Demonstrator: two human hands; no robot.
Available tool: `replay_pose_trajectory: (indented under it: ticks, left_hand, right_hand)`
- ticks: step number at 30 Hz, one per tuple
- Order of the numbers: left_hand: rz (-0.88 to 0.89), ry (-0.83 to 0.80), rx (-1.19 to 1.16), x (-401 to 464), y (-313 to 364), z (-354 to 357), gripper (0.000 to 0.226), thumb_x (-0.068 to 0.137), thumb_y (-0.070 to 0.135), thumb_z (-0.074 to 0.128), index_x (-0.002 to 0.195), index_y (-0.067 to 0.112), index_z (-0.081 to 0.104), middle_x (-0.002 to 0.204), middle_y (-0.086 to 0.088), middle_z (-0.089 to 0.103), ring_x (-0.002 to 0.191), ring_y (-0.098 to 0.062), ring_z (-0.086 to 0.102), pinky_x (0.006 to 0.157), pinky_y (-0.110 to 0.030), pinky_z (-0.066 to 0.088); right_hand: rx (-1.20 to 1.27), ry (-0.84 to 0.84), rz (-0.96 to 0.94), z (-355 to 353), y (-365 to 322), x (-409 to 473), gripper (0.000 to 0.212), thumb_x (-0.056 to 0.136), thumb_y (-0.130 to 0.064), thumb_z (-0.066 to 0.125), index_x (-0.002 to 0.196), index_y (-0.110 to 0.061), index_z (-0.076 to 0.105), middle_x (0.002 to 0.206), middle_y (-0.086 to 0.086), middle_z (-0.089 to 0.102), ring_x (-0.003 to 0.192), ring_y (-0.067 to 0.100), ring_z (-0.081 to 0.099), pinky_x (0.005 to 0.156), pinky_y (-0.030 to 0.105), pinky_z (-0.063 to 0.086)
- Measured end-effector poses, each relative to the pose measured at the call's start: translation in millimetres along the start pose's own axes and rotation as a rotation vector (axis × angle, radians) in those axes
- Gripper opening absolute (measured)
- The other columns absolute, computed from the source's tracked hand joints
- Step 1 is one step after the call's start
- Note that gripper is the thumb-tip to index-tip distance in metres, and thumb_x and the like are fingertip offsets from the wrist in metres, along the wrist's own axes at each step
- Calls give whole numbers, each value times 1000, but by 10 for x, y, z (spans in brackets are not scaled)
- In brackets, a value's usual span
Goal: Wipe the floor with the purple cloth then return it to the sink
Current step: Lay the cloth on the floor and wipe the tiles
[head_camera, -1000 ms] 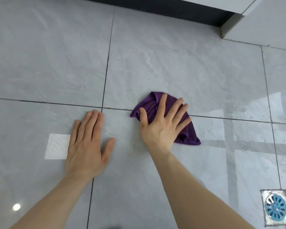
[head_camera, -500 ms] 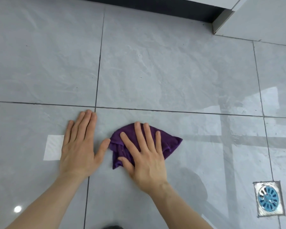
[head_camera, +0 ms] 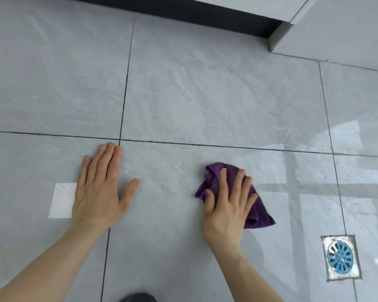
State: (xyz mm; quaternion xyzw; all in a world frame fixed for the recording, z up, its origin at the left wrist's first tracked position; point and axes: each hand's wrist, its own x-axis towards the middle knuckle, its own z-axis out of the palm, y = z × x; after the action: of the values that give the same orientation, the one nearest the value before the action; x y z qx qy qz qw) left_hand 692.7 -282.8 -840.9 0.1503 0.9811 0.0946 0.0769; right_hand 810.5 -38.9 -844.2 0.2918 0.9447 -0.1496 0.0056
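Observation:
A crumpled purple cloth (head_camera: pixel 259 211) lies on the grey tiled floor (head_camera: pixel 205 94), right of centre. My right hand (head_camera: pixel 228 205) presses flat on top of it, fingers spread, and covers most of its middle. My left hand (head_camera: pixel 100 192) rests palm down on the bare tile to the left, fingers together and thumb out, well apart from the cloth. No sink is in view.
A square metal floor drain with a blue grate (head_camera: pixel 340 257) sits at the lower right. A dark kickboard (head_camera: pixel 183 9) and a white cabinet corner (head_camera: pixel 279 38) run along the top. A bright light patch (head_camera: pixel 62 200) lies beside my left hand.
My right hand has slid the cloth to the right, away from my left hand; half a second ago it lay almost against the left thumb. My left hand stays planted.

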Motion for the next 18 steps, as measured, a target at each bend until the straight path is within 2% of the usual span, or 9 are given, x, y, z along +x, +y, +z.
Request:
replay_pose_trajectory:
  ticks: [3,5,8,10,12,15,18]
  left_hand:
    - [10,-8,-13,-10,0,4,84,92,59,28,158,8,18,168,-7,17,156,-21,11,127,-46,9]
    - [6,-2,-40,-3,-6,16,85,92,60,29,158,8,19,168,-7,17,156,-20,10,127,-46,9]
    - [-20,16,-153,22,75,-24,84,90,61,34,157,10,22,166,-6,20,155,-21,12,126,-45,9]
    - [42,7,-225,7,264,-99,80,90,59,42,155,14,27,163,-3,26,153,-22,19,126,-43,12]
    - [194,-26,-287,-38,528,-176,73,89,56,51,151,21,36,159,4,34,149,-20,27,123,-40,20]
    - [471,-157,-281,-136,885,-180,70,88,55,54,150,28,38,157,12,36,148,-12,29,120,-36,25]
    - [553,-237,-229,-183,1014,-134,68,86,50,52,150,30,39,158,13,35,147,-10,30,122,-33,27]
  right_hand:
    - [-14,-107,-181,16,-189,-237,60,103,-48,41,158,-28,28,171,9,5,157,31,-4,125,58,5]
    - [-14,-147,-226,-7,-227,-284,61,103,-51,40,159,-30,25,171,8,2,157,30,-7,125,57,5]
    - [-4,-241,-326,-124,-169,-261,69,101,-55,43,160,-31,16,171,4,-3,156,27,-13,126,57,5]
    - [45,-288,-419,-235,-109,-277,77,98,-58,49,161,-33,11,171,-1,-1,157,22,-12,126,55,7]
    - [100,-245,-397,-325,-57,-316,83,94,-60,55,160,-31,14,170,-4,10,157,18,-4,127,51,11]
    - [127,-126,-201,-401,61,-360,88,88,-64,60,158,-21,27,165,-2,28,156,18,16,123,46,25]
    - [123,-138,-202,-384,157,-382,88,86,-63,62,156,-20,32,162,-4,36,152,15,26,117,43,37]
